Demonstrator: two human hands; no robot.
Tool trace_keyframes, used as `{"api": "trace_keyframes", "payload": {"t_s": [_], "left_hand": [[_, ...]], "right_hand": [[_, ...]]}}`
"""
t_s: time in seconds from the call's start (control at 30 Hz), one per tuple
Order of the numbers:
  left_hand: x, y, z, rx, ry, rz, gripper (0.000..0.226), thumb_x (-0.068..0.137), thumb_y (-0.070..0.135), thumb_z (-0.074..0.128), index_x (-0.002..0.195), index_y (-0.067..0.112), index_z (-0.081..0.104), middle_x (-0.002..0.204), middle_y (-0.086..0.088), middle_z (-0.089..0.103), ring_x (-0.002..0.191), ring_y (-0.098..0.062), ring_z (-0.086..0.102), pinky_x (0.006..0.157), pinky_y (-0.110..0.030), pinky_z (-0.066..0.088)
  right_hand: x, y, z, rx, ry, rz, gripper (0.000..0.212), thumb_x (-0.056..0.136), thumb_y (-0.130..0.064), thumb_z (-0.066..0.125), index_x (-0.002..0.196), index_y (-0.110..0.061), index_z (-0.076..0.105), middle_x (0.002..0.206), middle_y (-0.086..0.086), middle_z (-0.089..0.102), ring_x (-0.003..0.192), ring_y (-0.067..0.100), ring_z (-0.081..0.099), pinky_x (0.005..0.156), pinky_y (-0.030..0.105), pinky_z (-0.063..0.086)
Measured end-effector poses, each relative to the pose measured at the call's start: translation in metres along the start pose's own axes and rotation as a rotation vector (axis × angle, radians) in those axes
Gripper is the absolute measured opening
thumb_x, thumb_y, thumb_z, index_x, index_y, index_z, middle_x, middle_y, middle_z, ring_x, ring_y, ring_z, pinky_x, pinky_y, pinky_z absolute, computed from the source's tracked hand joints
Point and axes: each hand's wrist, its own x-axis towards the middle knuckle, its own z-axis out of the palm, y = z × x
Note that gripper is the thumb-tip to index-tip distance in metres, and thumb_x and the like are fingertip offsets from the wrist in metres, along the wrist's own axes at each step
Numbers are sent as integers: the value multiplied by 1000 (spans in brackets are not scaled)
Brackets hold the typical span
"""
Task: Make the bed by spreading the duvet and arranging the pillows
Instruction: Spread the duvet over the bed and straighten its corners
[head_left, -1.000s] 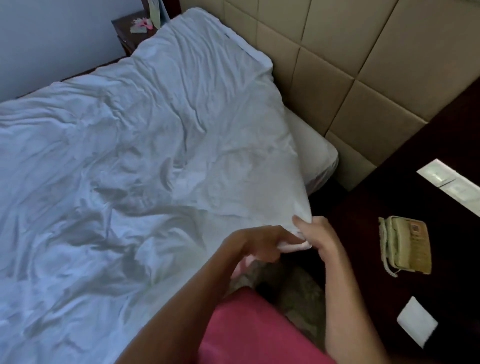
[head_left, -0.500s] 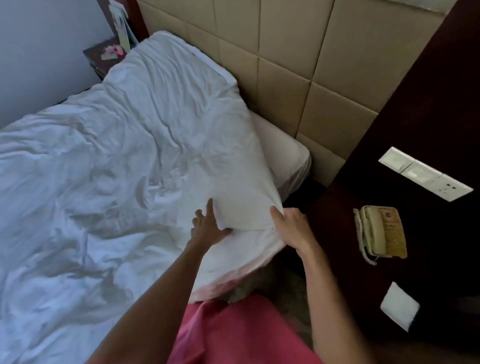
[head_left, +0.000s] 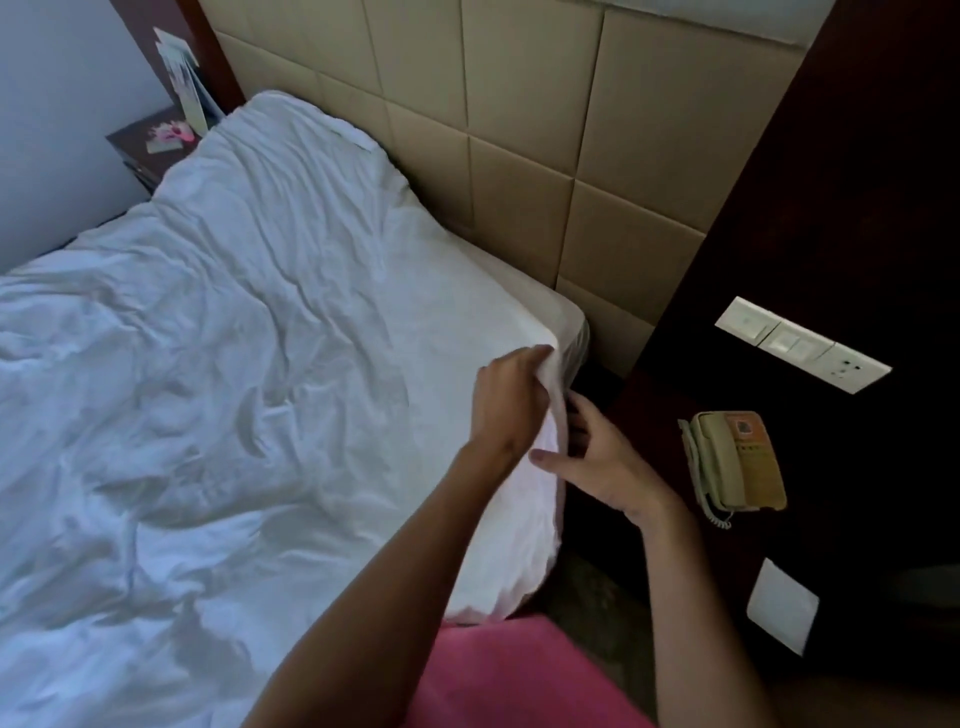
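A wrinkled white duvet (head_left: 218, 374) covers the bed from the lower left up to the padded headboard. Its near corner lies over the mattress corner (head_left: 563, 322) at the right. My left hand (head_left: 511, 400) rests on that corner and pinches the duvet's edge between thumb and fingers. My right hand (head_left: 602, 457) is beside the bed's edge just below it, fingers spread and touching the hanging side of the duvet. No pillows are visible.
A beige padded headboard (head_left: 519, 130) runs behind the bed. A dark nightstand (head_left: 831, 519) at the right holds a beige telephone (head_left: 737, 462) and a white paper (head_left: 782, 605); wall switches (head_left: 802, 343) sit above. Another nightstand (head_left: 150, 145) stands far left.
Both hands carried the duvet corner up toward the headboard and laid it over the mattress corner. The right hand has come off the fabric's top and now sits at the side.
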Motion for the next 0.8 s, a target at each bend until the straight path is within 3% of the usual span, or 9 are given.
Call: {"api": "trace_keyframes", "payload": {"t_s": [0.1, 0.17, 0.27, 0.4, 0.5, 0.57, 0.67, 0.73, 0.8], "left_hand": [[-13, 8, 0, -109, 13, 51, 38, 70, -2, 53, 100, 6, 75, 83, -10, 74, 76, -29, 69, 68, -27, 48], [-16, 2, -2, -196, 2, -46, 38, 73, 0, 53, 103, 9, 75, 86, -5, 75, 76, -23, 69, 68, -28, 52], [-21, -19, -6, -360, 54, -262, 32, 87, 29, 60, 117, 20, 67, 106, 6, 72, 91, -10, 66, 80, -33, 56], [-35, -78, 0, -266, -317, -394, 88, 79, 72, 57, 150, 30, 26, 157, 6, 29, 142, -16, 29, 114, -41, 33], [-36, -129, 7, -160, -532, -512, 113, 68, 82, 56, 153, 36, -1, 164, 4, 2, 151, -24, 8, 118, -54, 25], [-30, -147, 16, -117, -593, -630, 115, 72, 75, 60, 153, 34, -10, 162, -8, 3, 147, -38, 15, 114, -58, 28], [-21, -162, 29, -70, -578, -714, 69, 95, 38, 50, 152, 18, 17, 146, -22, 40, 128, -45, 44, 103, -51, 40], [-8, -171, 26, -109, -411, -795, 33, 94, 12, 40, 125, 6, 50, 121, -22, 61, 113, -44, 56, 93, -47, 47], [12, -172, 15, -207, -227, -861, 29, 90, 2, 36, 107, 3, 59, 105, -19, 67, 105, -42, 60, 87, -43, 48]], "right_hand": [[17, 10, 30, -199, 277, -57, 31, 87, -25, 69, 115, -22, 59, 102, -10, 66, 100, 8, 64, 74, 20, 48], [26, 14, 44, -246, 455, -32, 11, 92, -19, 61, 93, -10, 67, 89, 6, 71, 87, 23, 71, 66, 28, 53], [36, 2, 55, -136, 444, -1, 28, 96, -34, 57, 89, -7, 64, 82, 9, 69, 76, 21, 70, 67, 35, 59], [51, -21, 65, -18, 442, 36, 29, 99, -45, 47, 90, -18, 55, 87, 7, 67, 71, 10, 64, 62, 26, 55], [58, -38, 65, 124, 463, 61, 44, 98, -47, 49, 84, -9, 64, 83, 11, 70, 69, 17, 63, 66, 36, 56], [63, -50, 63, 196, 471, 89, 46, 94, -54, 52, 80, -12, 67, 72, 2, 68, 67, 14, 64, 55, 26, 49], [75, -56, 59, 250, 477, 116, 43, 95, -52, 53, 73, -16, 64, 66, -5, 62, 62, 7, 59, 52, 20, 42], [83, -52, 56, 200, 494, 137, 40, 97, -41, 55, 67, -15, 60, 61, -6, 56, 60, 6, 56, 51, 19, 40], [91, -43, 48, 43, 427, 139, 20, 96, -30, 56, 86, -16, 65, 81, -3, 64, 84, 14, 63, 64, 23, 47]]}}
